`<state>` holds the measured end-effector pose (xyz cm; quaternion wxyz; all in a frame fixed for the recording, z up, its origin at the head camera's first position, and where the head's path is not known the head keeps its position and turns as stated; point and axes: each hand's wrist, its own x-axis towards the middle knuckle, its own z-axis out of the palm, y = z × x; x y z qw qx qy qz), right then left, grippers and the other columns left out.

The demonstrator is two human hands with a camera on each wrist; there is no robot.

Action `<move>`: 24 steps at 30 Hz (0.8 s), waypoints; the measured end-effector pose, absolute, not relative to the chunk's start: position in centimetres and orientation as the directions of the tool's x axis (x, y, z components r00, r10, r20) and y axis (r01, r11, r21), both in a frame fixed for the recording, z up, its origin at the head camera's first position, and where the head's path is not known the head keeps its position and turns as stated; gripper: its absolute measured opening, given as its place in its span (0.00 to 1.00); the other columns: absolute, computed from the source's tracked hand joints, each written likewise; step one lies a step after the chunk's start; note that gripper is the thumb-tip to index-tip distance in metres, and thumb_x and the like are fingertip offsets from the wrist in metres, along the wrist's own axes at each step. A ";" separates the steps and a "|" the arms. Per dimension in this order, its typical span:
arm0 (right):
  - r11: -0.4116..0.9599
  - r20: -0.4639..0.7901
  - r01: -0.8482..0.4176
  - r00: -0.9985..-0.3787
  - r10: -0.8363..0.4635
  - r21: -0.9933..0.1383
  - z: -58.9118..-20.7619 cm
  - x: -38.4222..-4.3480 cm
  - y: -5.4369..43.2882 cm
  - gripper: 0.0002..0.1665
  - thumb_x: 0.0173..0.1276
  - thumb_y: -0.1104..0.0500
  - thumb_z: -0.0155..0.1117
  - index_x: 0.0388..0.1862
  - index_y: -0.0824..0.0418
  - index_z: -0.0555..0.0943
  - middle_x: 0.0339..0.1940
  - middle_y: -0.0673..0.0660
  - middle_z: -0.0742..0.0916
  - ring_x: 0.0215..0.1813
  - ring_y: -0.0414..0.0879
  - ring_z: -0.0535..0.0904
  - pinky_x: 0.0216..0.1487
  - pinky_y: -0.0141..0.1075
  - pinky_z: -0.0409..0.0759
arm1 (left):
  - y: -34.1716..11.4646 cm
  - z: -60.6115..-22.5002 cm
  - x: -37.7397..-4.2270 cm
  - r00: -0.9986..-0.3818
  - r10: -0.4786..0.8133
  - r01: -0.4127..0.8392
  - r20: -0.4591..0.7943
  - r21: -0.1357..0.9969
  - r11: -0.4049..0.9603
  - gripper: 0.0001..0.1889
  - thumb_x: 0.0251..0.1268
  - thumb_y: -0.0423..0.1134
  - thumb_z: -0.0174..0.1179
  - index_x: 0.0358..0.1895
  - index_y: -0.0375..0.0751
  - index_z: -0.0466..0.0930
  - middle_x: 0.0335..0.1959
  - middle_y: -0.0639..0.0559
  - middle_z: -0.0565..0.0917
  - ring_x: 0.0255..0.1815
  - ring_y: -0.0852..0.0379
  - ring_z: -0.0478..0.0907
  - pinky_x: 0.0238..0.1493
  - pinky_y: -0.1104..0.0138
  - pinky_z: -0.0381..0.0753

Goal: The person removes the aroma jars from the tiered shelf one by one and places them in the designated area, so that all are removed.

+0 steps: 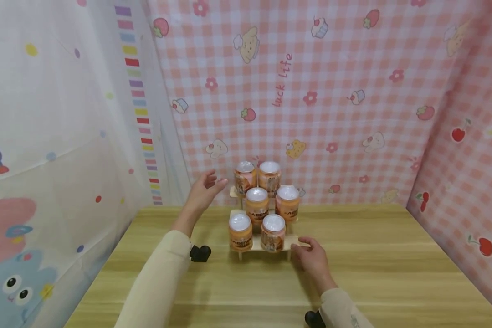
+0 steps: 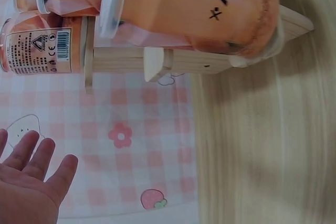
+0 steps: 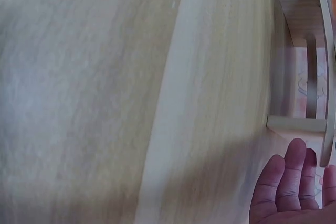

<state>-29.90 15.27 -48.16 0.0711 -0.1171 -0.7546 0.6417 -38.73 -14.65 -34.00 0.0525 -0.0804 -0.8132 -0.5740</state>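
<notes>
Six orange, pale-topped cans, upright, two per step, on a three-tiered pale wooden rack

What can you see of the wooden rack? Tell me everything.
The rack is a stepped stand of pale, wood-like material, with three shelves and legs under the front one. It stands upright on the table, before the pink checked cloth. Each shelf bears two orange cans. The right hand is at the front shelf's right end; contact is unclear.
</notes>
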 end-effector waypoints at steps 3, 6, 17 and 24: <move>0.164 -0.038 0.085 -0.961 0.275 -0.983 -48.3 -29.9 15.2 0.23 0.67 0.63 0.67 0.55 0.75 0.75 0.34 0.60 0.86 0.29 0.42 0.79 0.28 0.33 0.76 | -14.3 -34.0 -39.2 -0.978 0.082 0.207 0.191 0.924 0.322 0.39 0.69 0.53 0.62 0.76 0.42 0.58 0.72 0.40 0.66 0.73 0.43 0.62 0.70 0.51 0.64; 0.161 -0.035 0.085 -0.957 0.287 -0.983 -48.5 -29.9 15.2 0.23 0.66 0.63 0.68 0.55 0.74 0.75 0.34 0.61 0.85 0.28 0.41 0.79 0.28 0.33 0.76 | -13.8 -33.9 -39.7 -0.976 0.091 0.216 0.197 0.923 0.318 0.37 0.68 0.51 0.64 0.75 0.42 0.60 0.71 0.40 0.68 0.71 0.43 0.64 0.70 0.51 0.64; 0.148 -0.069 0.119 -0.949 0.307 -0.982 -48.4 -30.0 15.0 0.22 0.68 0.64 0.66 0.57 0.73 0.75 0.37 0.63 0.86 0.31 0.43 0.80 0.31 0.33 0.76 | -12.2 -33.1 -41.1 -0.974 0.127 0.221 0.189 0.918 0.328 0.40 0.61 0.50 0.70 0.75 0.47 0.62 0.70 0.43 0.69 0.71 0.44 0.64 0.68 0.50 0.66; 0.117 -0.055 0.093 -0.955 0.293 -0.989 -48.5 -30.0 14.9 0.22 0.68 0.65 0.66 0.56 0.74 0.74 0.39 0.65 0.85 0.32 0.46 0.82 0.33 0.35 0.79 | -11.5 -33.0 -41.8 -0.965 0.176 0.241 0.197 0.927 0.286 0.41 0.60 0.46 0.71 0.74 0.42 0.61 0.69 0.42 0.70 0.71 0.41 0.64 0.67 0.49 0.68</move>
